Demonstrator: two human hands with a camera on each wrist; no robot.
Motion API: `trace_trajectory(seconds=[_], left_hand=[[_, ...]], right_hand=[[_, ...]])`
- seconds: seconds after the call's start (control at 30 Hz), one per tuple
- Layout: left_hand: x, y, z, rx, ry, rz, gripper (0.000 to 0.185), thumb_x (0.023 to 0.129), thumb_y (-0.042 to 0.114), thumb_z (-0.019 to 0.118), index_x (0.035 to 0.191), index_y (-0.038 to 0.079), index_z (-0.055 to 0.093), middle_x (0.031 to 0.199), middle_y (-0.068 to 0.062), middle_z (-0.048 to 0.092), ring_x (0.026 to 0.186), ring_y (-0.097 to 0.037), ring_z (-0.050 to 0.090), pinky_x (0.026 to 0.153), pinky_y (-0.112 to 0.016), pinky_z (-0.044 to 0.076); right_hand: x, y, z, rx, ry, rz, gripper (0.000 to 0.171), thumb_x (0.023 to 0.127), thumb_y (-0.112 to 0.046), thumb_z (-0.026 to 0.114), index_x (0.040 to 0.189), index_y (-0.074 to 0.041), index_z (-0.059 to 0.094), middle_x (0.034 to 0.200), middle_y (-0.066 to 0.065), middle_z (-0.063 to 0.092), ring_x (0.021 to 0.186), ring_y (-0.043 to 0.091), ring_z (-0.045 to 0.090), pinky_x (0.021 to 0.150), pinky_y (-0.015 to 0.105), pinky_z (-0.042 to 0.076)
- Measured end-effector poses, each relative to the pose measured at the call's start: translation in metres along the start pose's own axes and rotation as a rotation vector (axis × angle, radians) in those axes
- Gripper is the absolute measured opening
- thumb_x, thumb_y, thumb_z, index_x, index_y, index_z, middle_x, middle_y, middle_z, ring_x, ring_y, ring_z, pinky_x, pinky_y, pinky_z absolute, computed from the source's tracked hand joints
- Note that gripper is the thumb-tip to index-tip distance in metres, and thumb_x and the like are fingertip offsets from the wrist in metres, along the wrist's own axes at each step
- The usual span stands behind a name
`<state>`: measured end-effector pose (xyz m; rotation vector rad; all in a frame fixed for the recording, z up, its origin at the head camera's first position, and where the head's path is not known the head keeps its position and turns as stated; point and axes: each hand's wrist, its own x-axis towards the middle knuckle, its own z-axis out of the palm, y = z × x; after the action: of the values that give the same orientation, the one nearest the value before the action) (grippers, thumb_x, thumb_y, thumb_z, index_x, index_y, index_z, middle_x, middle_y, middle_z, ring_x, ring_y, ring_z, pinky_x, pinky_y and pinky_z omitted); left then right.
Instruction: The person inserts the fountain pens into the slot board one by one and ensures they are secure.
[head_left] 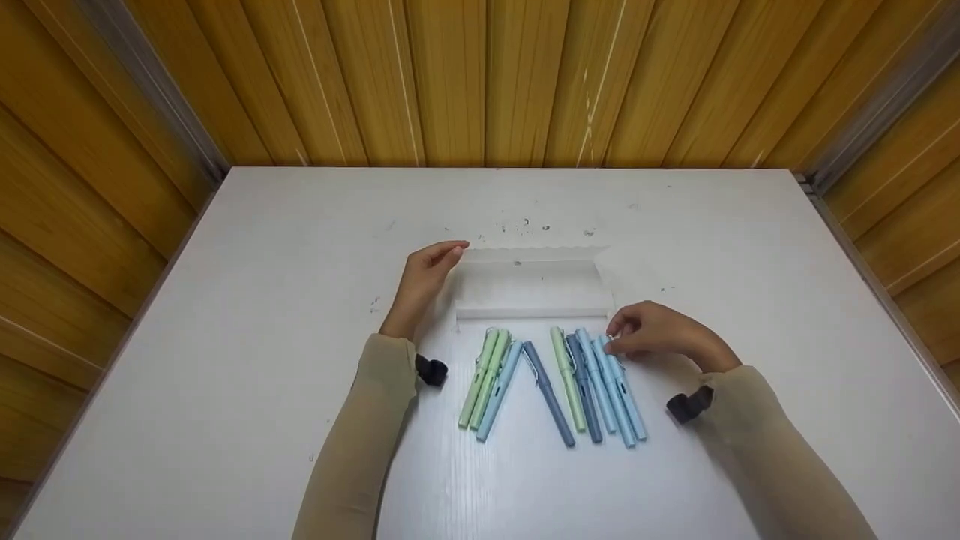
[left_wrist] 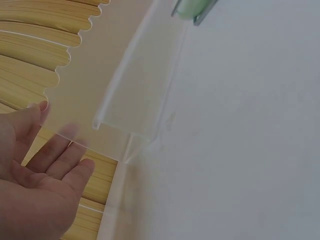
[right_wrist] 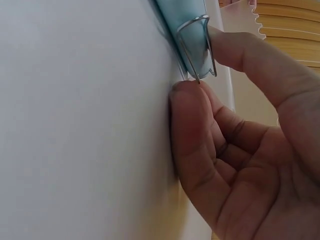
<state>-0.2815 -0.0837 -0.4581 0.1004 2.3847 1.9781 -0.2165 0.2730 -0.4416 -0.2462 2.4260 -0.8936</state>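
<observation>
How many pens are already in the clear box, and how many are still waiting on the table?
None look packed yet: the clear box lies open and looks empty. The left hand touches its scalloped lid at the left end with straight fingers. The right hand pinches the clip end of a light blue pen, the rightmost one. About nine pens are still on the white table.

White rectangular table (head_left: pixel 225 315): smooth matte top, small dark specks toward 12 o'clock, faint glare at 6 o'clock. Yellow-brown vertical wood-plank wall (head_left: pixel 480 75): stands behind the table's far edge at 12 o'clock, with like panelling running along 9 and 3 o'clock. Grey metal corner strips (head_left: pixel 157 90): at 10 and 2 o'clock, where the panels meet. Lighting: even, soft, without hard shadows.
</observation>
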Motion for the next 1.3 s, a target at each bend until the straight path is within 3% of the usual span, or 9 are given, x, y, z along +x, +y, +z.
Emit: trace_trajectory(seconds=[0.37, 0.73, 1.03, 1.3], left_hand=[[0.0, 0.003, 0.0, 0.014, 0.001, -0.02, 0.032, 0.096, 0.032, 0.059, 0.12, 0.013, 0.068, 0.129, -0.004, 0.063, 0.127, -0.019, 0.053, 0.107, -0.037, 0.042], [0.0, 0.001, -0.003, 0.033, 0.007, -0.02, 0.033, 0.096, 0.035, 0.058, 0.121, 0.015, 0.068, 0.13, -0.004, 0.062, 0.128, -0.02, 0.052, 0.108, -0.037, 0.042], [-0.002, 0.001, -0.003, -0.015, -0.019, -0.022, 0.033, 0.096, 0.036, 0.059, 0.12, 0.016, 0.068, 0.131, -0.002, 0.061, 0.13, -0.018, 0.05, 0.11, -0.038, 0.039], [-0.001, -0.002, -0.002, 0.003, -0.015, -0.021, 0.033, 0.095, 0.037, 0.058, 0.119, 0.017, 0.068, 0.131, -0.001, 0.062, 0.13, -0.018, 0.05, 0.111, -0.038, 0.038]], right_hand=[[-0.001, -0.008, 0.004, -0.046, 0.048, 0.031, 0.037, 0.079, -0.034, 0.076, 0.095, -0.004, 0.061, 0.075, 0.001, 0.059, 0.067, 0.013, 0.055, 0.064, 0.026, 0.046], [-0.001, -0.012, 0.008, -0.116, 0.107, -0.04, 0.041, 0.078, -0.034, 0.079, 0.096, -0.002, 0.06, 0.082, 0.005, 0.059, 0.073, 0.015, 0.052, 0.066, 0.028, 0.043], [0.001, -0.001, 0.006, -0.059, 0.1, -0.039, 0.042, 0.079, -0.036, 0.079, 0.103, -0.006, 0.063, 0.077, 0.003, 0.058, 0.066, 0.014, 0.055, 0.064, 0.028, 0.046], [-0.001, 0.002, 0.004, 0.022, 0.071, -0.061, 0.04, 0.079, -0.035, 0.078, 0.108, -0.01, 0.066, 0.079, 0.003, 0.059, 0.066, 0.015, 0.056, 0.064, 0.028, 0.049]])
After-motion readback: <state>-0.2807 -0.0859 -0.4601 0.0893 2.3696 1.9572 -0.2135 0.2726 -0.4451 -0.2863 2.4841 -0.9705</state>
